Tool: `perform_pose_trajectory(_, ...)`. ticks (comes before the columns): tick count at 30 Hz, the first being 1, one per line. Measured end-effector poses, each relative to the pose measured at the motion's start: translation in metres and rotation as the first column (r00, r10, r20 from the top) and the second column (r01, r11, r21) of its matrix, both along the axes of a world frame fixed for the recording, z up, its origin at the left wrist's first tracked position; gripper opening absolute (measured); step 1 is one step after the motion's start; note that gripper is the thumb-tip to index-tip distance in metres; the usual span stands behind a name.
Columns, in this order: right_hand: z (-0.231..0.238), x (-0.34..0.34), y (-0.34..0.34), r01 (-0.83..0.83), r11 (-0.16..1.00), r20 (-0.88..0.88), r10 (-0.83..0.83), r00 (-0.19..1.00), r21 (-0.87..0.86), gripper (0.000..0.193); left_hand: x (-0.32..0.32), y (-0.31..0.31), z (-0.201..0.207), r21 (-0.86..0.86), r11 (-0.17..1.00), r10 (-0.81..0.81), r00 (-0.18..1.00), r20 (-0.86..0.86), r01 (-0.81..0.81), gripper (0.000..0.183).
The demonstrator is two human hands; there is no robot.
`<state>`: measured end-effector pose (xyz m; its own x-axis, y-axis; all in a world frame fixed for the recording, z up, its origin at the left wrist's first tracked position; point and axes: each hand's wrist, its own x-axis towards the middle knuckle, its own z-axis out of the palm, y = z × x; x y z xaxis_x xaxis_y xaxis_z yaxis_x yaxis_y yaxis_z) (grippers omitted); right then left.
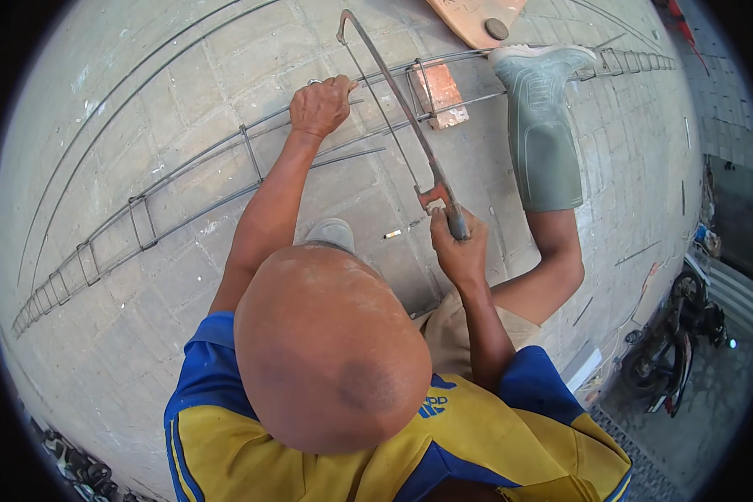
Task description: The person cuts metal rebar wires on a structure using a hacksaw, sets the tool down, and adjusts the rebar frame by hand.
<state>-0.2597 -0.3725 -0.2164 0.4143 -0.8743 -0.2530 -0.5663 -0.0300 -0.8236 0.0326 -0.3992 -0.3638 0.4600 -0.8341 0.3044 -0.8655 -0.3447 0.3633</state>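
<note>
My right hand (pixel 460 247) is closed around the handle of a hacksaw (pixel 403 100), whose long frame points up and away to the left. The thin blade crosses the long bars of a rebar cage (pixel 201 211) in the picture; whether it touches them I cannot tell. My left hand (pixel 320 106) is wrapped around a bar of the cage, left of the blade. Several loose bar ends stop near the saw. Right of the blade, a red brick (pixel 439 94) lies under the cage. A grey-green boot (pixel 548 134) rests across the bars farther right.
Another boot (pixel 330 233) stands on the paved floor (pixel 326 184). A small white stub (pixel 392 235) lies near the saw handle. An orange board (pixel 468 15) with a round dark piece (pixel 496 29) is at the far edge. Long bent rods (pixel 113 109) lie at left; a motorcycle (pixel 669 351) stands lower right.
</note>
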Motion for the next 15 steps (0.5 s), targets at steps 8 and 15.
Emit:
perform_pose_trajectory(8, -0.046, 0.107, -0.086, -0.047, 0.966, 0.077, 0.069, 0.995, -0.255, 0.029, -0.012, -0.032, 0.002, -0.063, 0.998, -0.007, 1.000, 0.028, 0.009, 0.027)
perform_pose_trajectory(15, -0.026, 0.004, -0.003, 0.049, 0.998, 0.074, -0.052, 0.996, 0.050, 0.016, 0.001, 0.000, -0.006, 0.015, 1.000, -0.011, 1.000, 0.015, 0.011, 0.024)
